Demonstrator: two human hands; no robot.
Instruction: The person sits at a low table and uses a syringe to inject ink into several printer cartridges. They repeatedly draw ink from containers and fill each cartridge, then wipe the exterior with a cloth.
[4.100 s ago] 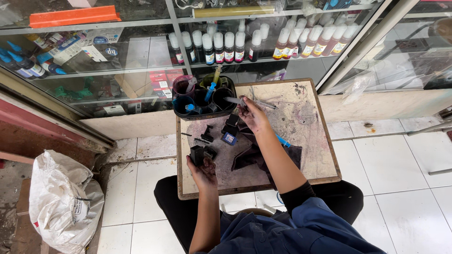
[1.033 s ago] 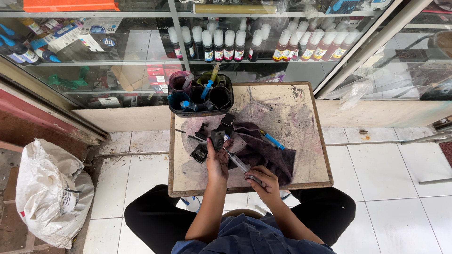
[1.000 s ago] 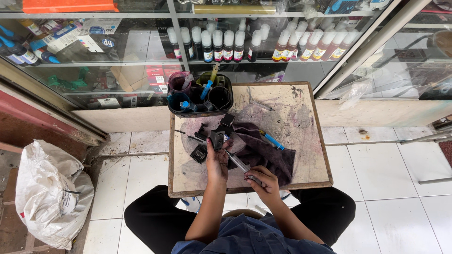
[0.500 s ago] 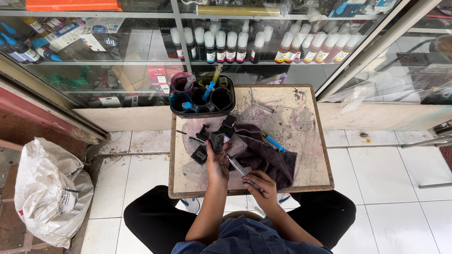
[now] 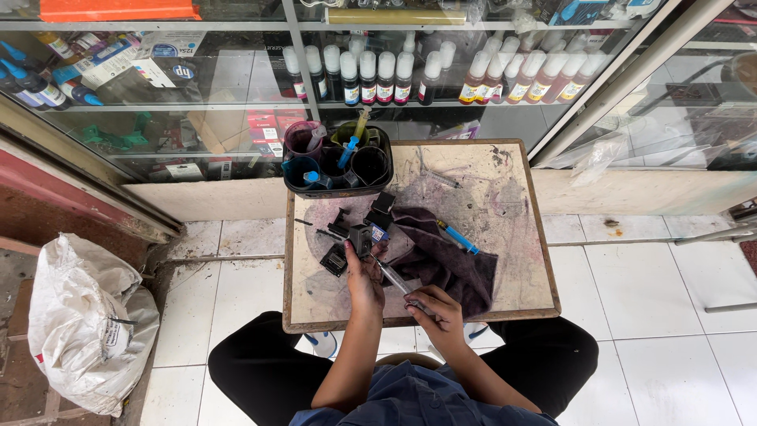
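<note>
The left hand (image 5: 361, 272) is closed around a small black ink cartridge (image 5: 361, 237), holding it upright just above the table (image 5: 505, 229), a little left of centre. The right hand (image 5: 430, 306), nearer the person's body, grips the barrel end of a syringe (image 5: 392, 278), fingers wrapped tight; its thin tip slants up and left to meet the cartridge, though I can't quite make out whether the needle is already inside the fill hole or only resting on it.

So the filling looks to be in the middle of its course: cartridge in hand, syringe brought to it, the plunger's position too small to read. Another black cartridge (image 5: 333, 259) lies on the table just left of the held one, and a couple more dark pieces (image 5: 382, 207) sit just beyond, seemingly waiting or finished; which, I cannot say.

To the right, a dark stained cloth (image 5: 449, 260) is spread under the work, with a blue-tipped syringe (image 5: 459, 237) lying on its far edge. At the far left corner stands a black tray of ink cups (image 5: 337, 162), syringes poking out. Beyond the table, glass shelves (image 5: 236, 106) carry rows of ink bottles (image 5: 378, 75).
</note>
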